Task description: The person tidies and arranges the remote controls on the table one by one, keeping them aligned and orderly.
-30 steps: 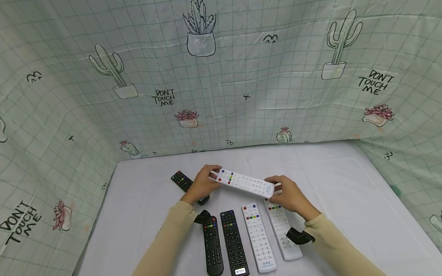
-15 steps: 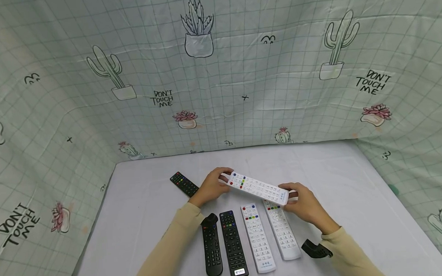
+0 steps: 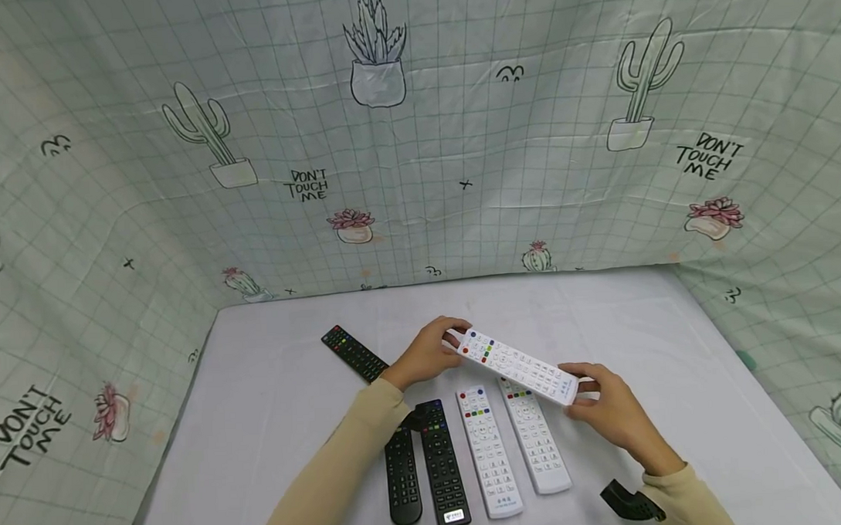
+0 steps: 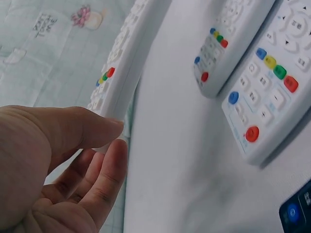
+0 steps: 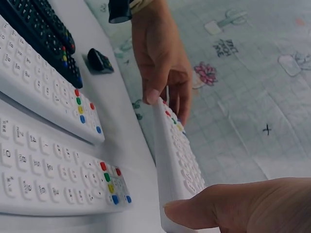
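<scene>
A white remote control [image 3: 517, 365] is held above the table, tilted down to the right, its buttons facing up. My left hand [image 3: 430, 349] pinches its upper left end between thumb and fingers, seen close in the left wrist view [image 4: 73, 160]. At the lower right end my right hand [image 3: 615, 406] grips it, thumb along the near edge. Below it two white remotes lie side by side: one [image 3: 490, 453] in the middle, the other [image 3: 536, 440] to its right, its top partly covered by the held one.
Left of the white remotes lie two black remotes, one long [image 3: 445, 466] and one rounded [image 3: 402, 479], partly hidden by my left wrist. Another black remote [image 3: 354, 353] lies slanted behind my left forearm. A patterned cloth [image 3: 417, 154] rises behind the white table [image 3: 259, 423].
Both hands have carried the white remote to the right and slightly toward me, and it slants a little more. The other remotes stay where they were.
</scene>
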{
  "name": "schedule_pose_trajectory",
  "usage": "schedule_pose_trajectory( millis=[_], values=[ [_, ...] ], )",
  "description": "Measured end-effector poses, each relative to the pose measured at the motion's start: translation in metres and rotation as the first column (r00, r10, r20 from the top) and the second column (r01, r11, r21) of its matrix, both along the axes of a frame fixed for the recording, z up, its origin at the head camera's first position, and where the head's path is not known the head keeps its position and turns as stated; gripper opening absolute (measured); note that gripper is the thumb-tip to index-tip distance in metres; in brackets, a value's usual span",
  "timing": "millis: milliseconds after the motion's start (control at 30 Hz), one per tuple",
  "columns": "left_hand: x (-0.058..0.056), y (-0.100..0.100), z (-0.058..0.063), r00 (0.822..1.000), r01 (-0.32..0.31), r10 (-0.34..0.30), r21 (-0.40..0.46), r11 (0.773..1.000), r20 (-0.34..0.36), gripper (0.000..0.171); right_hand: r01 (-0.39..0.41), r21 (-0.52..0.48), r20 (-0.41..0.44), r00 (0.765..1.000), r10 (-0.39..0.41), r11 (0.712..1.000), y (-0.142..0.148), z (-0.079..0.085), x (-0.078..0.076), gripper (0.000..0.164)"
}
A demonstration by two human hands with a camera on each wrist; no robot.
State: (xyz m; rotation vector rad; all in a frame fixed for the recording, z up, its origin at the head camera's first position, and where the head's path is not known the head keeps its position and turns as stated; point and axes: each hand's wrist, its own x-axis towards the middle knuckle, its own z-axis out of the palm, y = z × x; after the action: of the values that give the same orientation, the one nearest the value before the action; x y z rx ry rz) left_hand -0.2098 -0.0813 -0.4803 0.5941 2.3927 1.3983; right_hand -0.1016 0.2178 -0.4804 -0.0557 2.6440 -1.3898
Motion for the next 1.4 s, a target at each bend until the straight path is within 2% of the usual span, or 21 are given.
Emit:
schedule_pose_trajectory(
  millis=[433, 567, 833, 1000, 1167, 1400],
  values=[
    [-0.005, 0.035, 0.000, 0.995, 0.102, -0.102, -0.022, 0.994, 0.015, 0.056, 0.051, -0.058, 0.083, 0.995, -0.046, 0.997, 0.025, -0.007, 0.024, 0.068],
    [-0.005, 0.046, -0.003, 0.991, 0.130, -0.129, -0.039, 0.991, 0.019, 0.057, 0.051, -0.073, 0.106, 0.993, -0.044, 0.996, 0.031, -0.010, 0.029, 0.069],
    [-0.006, 0.064, -0.006, 0.980, 0.198, -0.199, -0.097, 0.975, -0.002, 0.055, 0.031, -0.151, 0.209, 0.978, 0.002, 0.988, 0.041, -0.014, 0.038, 0.080],
    [-0.006, 0.075, -0.008, 0.973, 0.229, -0.231, -0.115, 0.967, -0.003, 0.049, -0.004, -0.192, 0.203, 0.978, 0.044, 0.981, 0.045, -0.018, 0.044, 0.082],
    [-0.007, 0.088, -0.011, 0.967, 0.253, -0.256, -0.142, 0.957, -0.005, 0.049, -0.010, -0.162, 0.189, 0.981, 0.041, 0.987, 0.046, -0.018, 0.049, 0.083],
    [-0.005, 0.106, -0.017, 0.957, 0.271, -0.284, -0.180, 0.945, -0.050, 0.050, -0.044, -0.145, 0.174, 0.982, 0.070, 0.988, 0.047, -0.023, 0.055, 0.086]
  ],
)
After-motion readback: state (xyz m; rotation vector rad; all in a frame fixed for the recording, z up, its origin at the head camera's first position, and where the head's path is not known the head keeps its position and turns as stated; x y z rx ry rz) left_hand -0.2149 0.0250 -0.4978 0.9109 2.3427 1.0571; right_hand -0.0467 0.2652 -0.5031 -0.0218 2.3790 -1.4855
